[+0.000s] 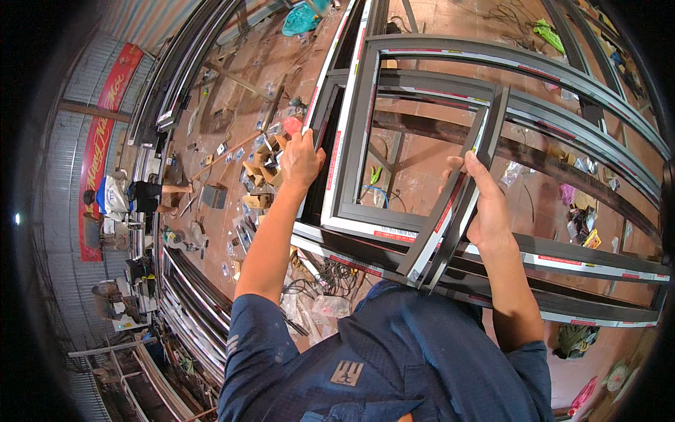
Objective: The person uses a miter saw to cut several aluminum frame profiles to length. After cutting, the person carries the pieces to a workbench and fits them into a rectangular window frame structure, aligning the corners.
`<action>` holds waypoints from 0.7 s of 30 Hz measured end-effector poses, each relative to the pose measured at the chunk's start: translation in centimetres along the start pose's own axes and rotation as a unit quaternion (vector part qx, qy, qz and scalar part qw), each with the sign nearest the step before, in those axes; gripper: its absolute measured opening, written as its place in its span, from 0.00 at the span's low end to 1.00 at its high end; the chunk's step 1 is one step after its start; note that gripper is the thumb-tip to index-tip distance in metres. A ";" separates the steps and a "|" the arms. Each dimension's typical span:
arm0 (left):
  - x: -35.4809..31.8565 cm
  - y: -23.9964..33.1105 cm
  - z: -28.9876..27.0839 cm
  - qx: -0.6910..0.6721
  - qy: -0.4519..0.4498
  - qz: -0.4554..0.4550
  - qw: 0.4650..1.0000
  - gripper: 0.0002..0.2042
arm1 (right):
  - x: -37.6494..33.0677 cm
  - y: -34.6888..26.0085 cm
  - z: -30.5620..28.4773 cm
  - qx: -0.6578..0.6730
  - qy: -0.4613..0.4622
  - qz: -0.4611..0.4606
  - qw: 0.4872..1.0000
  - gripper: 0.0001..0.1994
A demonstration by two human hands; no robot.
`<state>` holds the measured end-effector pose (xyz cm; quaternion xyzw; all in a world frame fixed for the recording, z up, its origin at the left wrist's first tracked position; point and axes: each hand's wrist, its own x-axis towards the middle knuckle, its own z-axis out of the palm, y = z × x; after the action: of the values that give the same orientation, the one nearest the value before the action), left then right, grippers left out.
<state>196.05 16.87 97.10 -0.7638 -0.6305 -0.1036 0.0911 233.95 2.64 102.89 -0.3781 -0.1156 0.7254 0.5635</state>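
Note:
A dark grey aluminium window frame [351, 141] with white and red protective strips fills the middle of the view. My left hand [301, 160] presses on its left upright, fingers closed round the edge, next to a pink object [292, 125]. My right hand [485, 207] grips a pair of loose dark grey aluminium bars [460, 190] that run slantwise across the frame. I wear a dark blue shirt [394, 359].
More grey frame profiles [598, 105] curve away to the right. Wood offcuts [259, 176], cables [330, 278] and small parts litter the red tiled floor. Long profiles [190, 302] lie stacked at left. A person [140, 197] crouches far left by a red banner [98, 141].

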 end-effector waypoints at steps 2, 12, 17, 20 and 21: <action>0.0 -0.3 0.4 0.006 0.003 0.005 1.000 0.24 | 0.0 0.1 0.1 0.009 0.005 -0.001 1.000 0.21; 0.0 -0.3 0.4 -0.010 -0.017 -0.021 1.000 0.28 | -0.1 0.1 0.3 -0.002 0.004 -0.006 1.000 0.21; 0.3 0.2 -0.2 0.007 -0.007 -0.017 1.000 0.25 | 0.1 0.2 -0.2 0.025 -0.018 -0.005 1.000 0.24; 0.7 -1.5 -0.7 -0.038 0.032 0.000 0.999 0.24 | 0.3 0.6 -0.3 0.090 -0.034 -0.021 0.995 0.29; 0.9 -2.0 -1.1 -0.074 0.068 0.003 0.995 0.23 | 0.3 0.7 -0.3 0.095 -0.032 -0.025 0.995 0.29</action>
<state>194.15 17.76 98.45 -0.7618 -0.6109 -0.2011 0.0772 233.62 2.62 102.12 -0.2963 -0.0739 0.7305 0.6108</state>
